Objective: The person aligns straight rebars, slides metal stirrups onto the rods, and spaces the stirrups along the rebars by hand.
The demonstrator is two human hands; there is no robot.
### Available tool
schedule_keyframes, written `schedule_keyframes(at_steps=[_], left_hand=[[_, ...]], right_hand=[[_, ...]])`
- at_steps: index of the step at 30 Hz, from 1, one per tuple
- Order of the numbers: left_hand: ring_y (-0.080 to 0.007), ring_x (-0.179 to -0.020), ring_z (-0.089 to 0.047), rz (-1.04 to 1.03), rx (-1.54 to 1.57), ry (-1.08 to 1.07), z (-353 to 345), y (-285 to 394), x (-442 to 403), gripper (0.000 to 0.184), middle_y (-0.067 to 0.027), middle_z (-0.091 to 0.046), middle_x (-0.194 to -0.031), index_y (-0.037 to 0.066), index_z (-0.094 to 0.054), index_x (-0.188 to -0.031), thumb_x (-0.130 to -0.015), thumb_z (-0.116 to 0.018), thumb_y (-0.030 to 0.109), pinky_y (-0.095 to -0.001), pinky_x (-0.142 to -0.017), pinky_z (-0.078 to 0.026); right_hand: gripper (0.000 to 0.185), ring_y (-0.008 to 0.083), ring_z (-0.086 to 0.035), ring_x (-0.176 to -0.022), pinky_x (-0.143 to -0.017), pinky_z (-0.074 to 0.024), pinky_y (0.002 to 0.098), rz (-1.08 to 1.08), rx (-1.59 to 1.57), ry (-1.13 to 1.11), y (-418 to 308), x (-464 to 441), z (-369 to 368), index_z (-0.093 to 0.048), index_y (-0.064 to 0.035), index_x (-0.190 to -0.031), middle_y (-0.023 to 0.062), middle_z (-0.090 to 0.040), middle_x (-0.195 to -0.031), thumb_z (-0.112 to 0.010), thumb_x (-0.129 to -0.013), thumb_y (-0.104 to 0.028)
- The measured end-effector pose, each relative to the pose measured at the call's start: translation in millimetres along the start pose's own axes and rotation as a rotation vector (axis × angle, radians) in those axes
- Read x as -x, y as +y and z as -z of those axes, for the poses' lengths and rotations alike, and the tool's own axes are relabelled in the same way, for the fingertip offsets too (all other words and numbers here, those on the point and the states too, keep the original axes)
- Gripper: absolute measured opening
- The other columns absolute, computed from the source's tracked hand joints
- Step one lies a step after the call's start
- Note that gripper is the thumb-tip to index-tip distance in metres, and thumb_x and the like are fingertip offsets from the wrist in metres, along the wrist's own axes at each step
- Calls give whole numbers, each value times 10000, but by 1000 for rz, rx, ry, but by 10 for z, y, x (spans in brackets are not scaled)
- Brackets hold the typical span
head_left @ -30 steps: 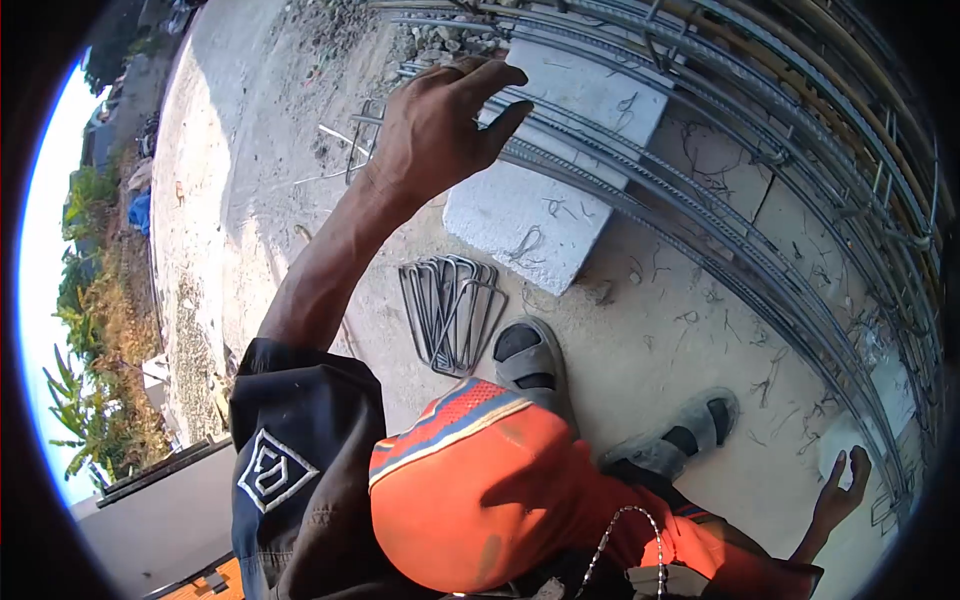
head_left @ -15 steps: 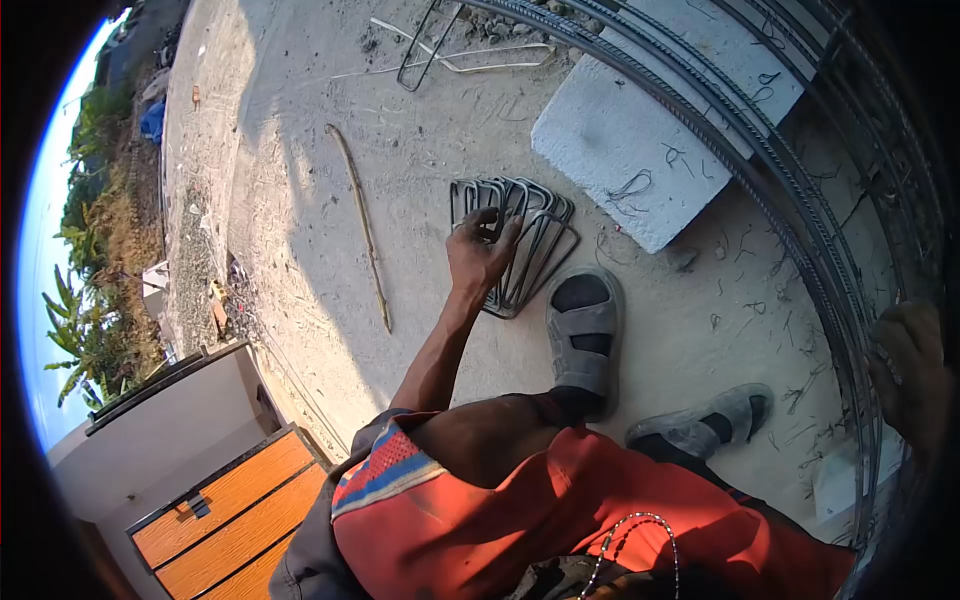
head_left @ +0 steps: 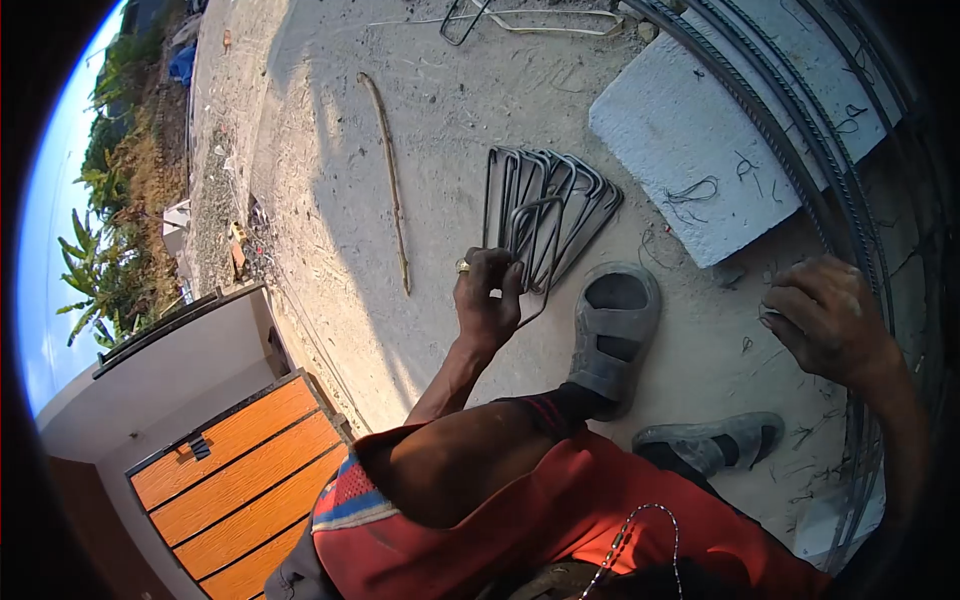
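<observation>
My left hand (head_left: 488, 295) is closed, thumb against fingers, on one bent steel stirrup (head_left: 536, 205) at the near end of the stirrup pile. The other stirrups (head_left: 592, 205) lie fanned out on the concrete ground, just beyond this hand. To the right, my right hand (head_left: 830, 320) hangs above the ground beside the long rebars (head_left: 835, 150). Its fingers are curled together, and whatever they may hold is too small to make out.
A white foam slab (head_left: 690, 150) with wire scraps lies under the rebars. My sandalled feet (head_left: 615, 335) stand near the pile. A thin stick (head_left: 388, 185) lies left of it. An orange slatted panel (head_left: 240, 470) is at lower left.
My left hand came down from above the rebars to the stirrups and closed on one. My right hand moved up, then leftwards away from the rebars. The view shifted leftwards.
</observation>
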State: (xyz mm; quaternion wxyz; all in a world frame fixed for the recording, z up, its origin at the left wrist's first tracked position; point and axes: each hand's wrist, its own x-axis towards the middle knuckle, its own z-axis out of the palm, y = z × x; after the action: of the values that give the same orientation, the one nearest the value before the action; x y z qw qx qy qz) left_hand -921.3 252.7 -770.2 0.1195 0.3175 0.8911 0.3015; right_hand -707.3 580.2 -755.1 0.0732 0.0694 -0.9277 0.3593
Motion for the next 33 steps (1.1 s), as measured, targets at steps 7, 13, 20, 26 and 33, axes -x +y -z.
schedule_keyframes(at_steps=[7,13,20,26,33], left_hand=[[-49,-588,-484,248,74,314,394,-179,-339,80,-5,-552,-695,8,-557,-883,-867,-612,63,-195,-534,-395],[-223,-828,-602,266,-163,97,-431,-245,-532,428,-163,-638,-912,-32,-599,-1027,-774,-726,289,-337,-759,-483],[-318,-988,-592,485,-185,-39,-449,-241,-616,797,-232,-600,-1073,-101,-543,-1134,-618,-822,437,-371,-875,-475],[-311,-1049,-556,263,-262,-8,-508,-270,-516,875,-222,-555,-1156,-58,-468,-1250,-585,-857,357,-382,-901,-456],[-282,-1025,-559,273,-234,92,-605,-264,-428,783,-195,-566,-1128,-45,-510,-1201,-591,-861,297,-360,-890,-455]], right_hand=[[239,212,-622,-694,-608,-491,340,-38,30,82,116,-133,57,-590,-49,-816,74,-598,-779,-750,-641,-64],[235,202,-623,-687,-597,-492,333,-44,10,33,61,-81,-29,-594,-47,-823,70,-599,-780,-754,-654,-79],[233,213,-620,-681,-606,-495,352,-119,-14,61,61,153,-66,-585,-47,-813,69,-584,-769,-757,-664,-97],[231,234,-620,-690,-613,-494,361,-160,-2,51,73,288,-111,-580,-46,-810,77,-571,-768,-753,-668,-104],[212,240,-619,-695,-615,-495,361,-175,27,27,100,303,-147,-585,-47,-799,80,-570,-768,-744,-681,-121]])
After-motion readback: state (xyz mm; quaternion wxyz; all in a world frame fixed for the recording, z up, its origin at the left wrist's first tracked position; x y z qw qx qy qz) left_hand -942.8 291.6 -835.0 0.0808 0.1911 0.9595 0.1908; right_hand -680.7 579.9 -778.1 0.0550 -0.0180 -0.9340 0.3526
